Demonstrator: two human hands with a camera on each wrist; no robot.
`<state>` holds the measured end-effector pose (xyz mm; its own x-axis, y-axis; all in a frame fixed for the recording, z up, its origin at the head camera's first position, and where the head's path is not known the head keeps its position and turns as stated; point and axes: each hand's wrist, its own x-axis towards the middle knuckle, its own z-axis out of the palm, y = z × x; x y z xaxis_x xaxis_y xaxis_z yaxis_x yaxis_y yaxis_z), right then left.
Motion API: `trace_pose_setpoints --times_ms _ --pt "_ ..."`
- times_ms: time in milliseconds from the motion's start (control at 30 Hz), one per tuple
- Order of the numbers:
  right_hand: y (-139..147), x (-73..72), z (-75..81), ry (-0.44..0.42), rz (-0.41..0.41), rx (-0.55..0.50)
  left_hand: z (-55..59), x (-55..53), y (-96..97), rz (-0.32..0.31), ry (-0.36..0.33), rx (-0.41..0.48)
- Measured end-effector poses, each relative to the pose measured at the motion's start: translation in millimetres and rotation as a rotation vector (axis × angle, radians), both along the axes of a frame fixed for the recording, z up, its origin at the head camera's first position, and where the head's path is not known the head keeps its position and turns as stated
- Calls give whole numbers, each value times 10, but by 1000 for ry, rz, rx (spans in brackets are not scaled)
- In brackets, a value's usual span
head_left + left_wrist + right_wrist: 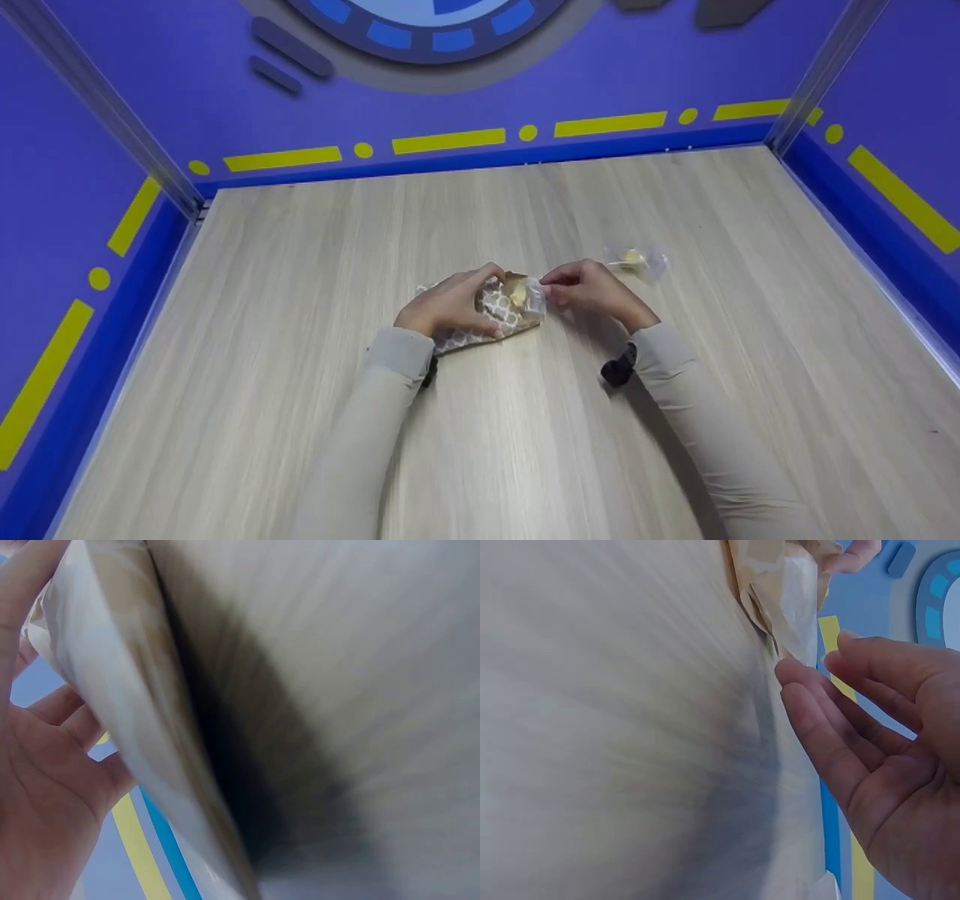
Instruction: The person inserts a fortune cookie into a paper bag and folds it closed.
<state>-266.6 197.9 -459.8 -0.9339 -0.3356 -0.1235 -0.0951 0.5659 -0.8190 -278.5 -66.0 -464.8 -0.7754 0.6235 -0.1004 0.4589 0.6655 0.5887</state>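
Note:
My left hand [451, 301] grips a flat brown paper pouch [463, 339] with a white honeycomb pattern, thumb on the near side and fingers over the far side. From the pouch's right end sticks a clear plastic packet [535, 300] with a pale yellow piece inside. My right hand [596, 292] pinches the packet's outer edge at its fingertips. The left wrist view shows the pouch [135, 697] standing on edge beside the left palm [52, 795]. In the right wrist view, the right hand [892, 757] has its fingertips right at the clear packet [801, 604].
A second clear packet [634, 259] with a pale yellow piece lies on the wooden table [300, 315], beyond the right hand. Blue-purple panels [450, 105] with yellow marks wall the table at the back and sides. Each wrist wears a black strap device [618, 369].

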Motion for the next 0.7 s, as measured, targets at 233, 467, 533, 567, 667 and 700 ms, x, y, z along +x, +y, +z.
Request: trace_pose_setpoints --times_ms 233,467,533,567,667,700 --pt "-27 17 -12 31 28 -25 -4 -2 3 -7 18 5" --pt "-93 9 -47 45 47 -14 9 6 10 7 4 -4" --pt "-110 1 -64 47 57 -21 15 11 10 9 -1 -7" --pt "-118 -4 -71 48 61 -25 17 13 10 11 -3 -7" --pt "-136 -17 -86 39 65 -45 17 13 9 8 -1 -6" --pt "-141 -19 -89 33 64 -54 17 12 9 7 0 -6"
